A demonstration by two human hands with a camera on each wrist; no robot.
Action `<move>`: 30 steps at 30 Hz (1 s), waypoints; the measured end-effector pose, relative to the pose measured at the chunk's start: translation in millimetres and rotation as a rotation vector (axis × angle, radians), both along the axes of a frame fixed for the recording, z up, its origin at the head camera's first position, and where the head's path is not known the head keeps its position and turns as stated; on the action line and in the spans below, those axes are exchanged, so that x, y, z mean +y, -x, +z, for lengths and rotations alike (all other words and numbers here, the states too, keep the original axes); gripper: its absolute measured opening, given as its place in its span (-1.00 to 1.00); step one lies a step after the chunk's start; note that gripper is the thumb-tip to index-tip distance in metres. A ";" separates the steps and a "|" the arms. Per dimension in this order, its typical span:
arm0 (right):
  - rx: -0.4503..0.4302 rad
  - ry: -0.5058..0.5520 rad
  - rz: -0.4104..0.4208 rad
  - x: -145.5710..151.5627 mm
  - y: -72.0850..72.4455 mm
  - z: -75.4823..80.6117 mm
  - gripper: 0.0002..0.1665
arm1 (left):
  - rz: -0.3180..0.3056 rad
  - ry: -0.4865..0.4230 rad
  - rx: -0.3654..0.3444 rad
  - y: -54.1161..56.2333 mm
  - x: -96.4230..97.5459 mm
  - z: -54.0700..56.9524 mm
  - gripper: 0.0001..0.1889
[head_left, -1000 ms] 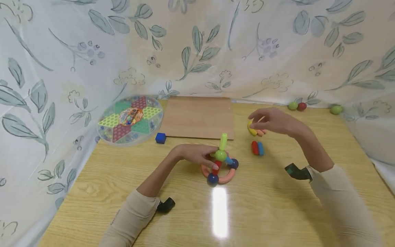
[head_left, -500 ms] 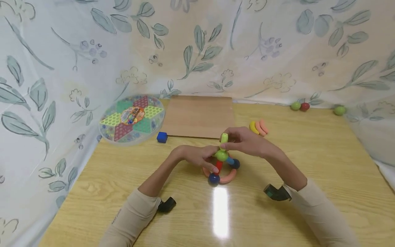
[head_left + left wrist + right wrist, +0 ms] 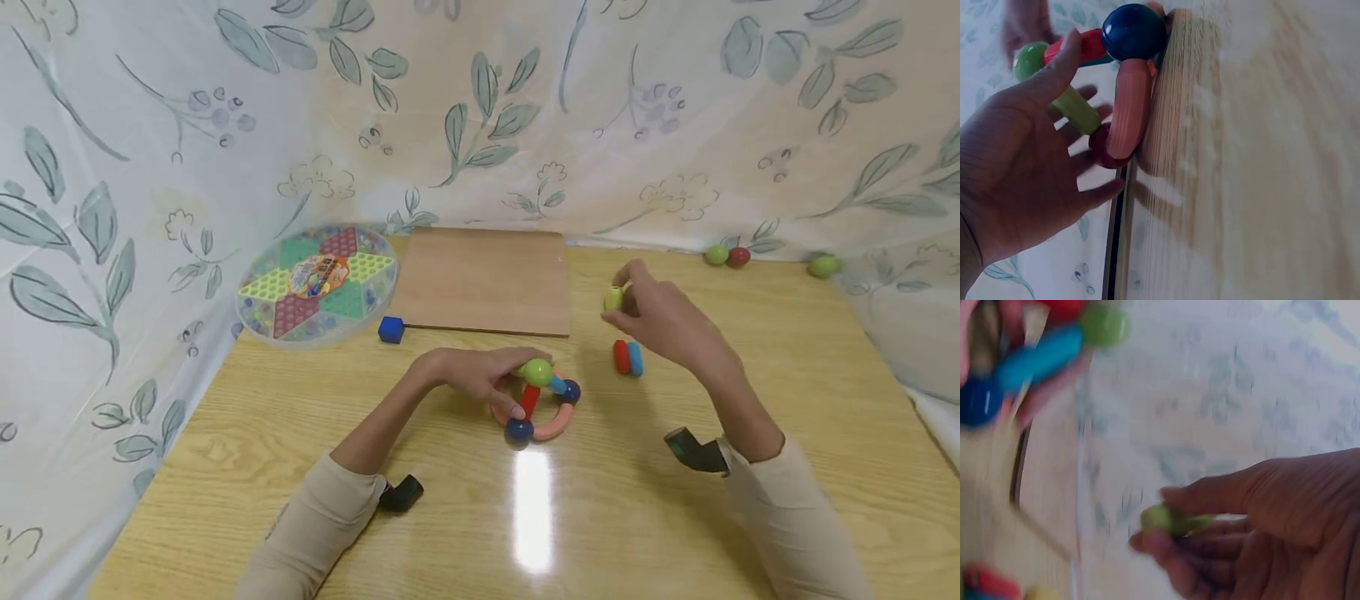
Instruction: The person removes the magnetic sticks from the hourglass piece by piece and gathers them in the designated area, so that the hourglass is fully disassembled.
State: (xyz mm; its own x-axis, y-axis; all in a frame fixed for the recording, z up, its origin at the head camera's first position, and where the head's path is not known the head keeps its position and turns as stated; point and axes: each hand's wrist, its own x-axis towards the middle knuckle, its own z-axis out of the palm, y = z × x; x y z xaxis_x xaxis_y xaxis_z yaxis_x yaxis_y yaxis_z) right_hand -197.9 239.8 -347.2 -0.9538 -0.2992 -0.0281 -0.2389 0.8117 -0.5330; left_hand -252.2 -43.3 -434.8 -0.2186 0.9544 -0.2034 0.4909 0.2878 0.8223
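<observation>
In the head view my left hand (image 3: 483, 373) holds a frame of magnetic rods and balls. A green ball (image 3: 537, 372) tops it; red and blue rods lead down to dark blue balls (image 3: 519, 430) joined by a curved pink rod (image 3: 553, 425). The left wrist view shows the thumb against the red rod (image 3: 1091, 44), with a light green rod (image 3: 1077, 110) and a dark red ball (image 3: 1105, 147) near the fingers. My right hand (image 3: 663, 321) pinches a short light green rod (image 3: 613, 300) above the table. A red rod (image 3: 622, 357) and blue rod (image 3: 635, 358) lie below it.
A wooden board (image 3: 483, 279) lies at the back, with a blue cube (image 3: 391, 329) by its front left corner. Left of it sits a round Chinese checkers set (image 3: 318, 283). Green and red balls (image 3: 738, 257) stand along the floral curtain (image 3: 495, 125); another green ball (image 3: 823, 266) is farther right.
My right hand has taken the light green rod off the top green ball and carried it right. It now covers the yellow and pink curved rods. The left hand stays on the frame.
</observation>
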 end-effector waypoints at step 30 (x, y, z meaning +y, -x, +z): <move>-0.547 -0.221 0.057 56.0 31.5 -30.3 -0.40 | 0.194 -0.127 0.367 -18.7 -16.0 -44.1 0.36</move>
State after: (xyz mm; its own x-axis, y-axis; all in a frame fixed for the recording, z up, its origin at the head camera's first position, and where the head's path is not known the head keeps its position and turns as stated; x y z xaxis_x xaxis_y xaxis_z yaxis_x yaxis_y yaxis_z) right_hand -229.3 295.8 -377.5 -0.7661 -0.2803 -0.5784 -0.0234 0.9115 -0.4107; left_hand -233.5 -59.3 -478.9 -0.4328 0.9007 0.0374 0.7042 0.3119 0.6379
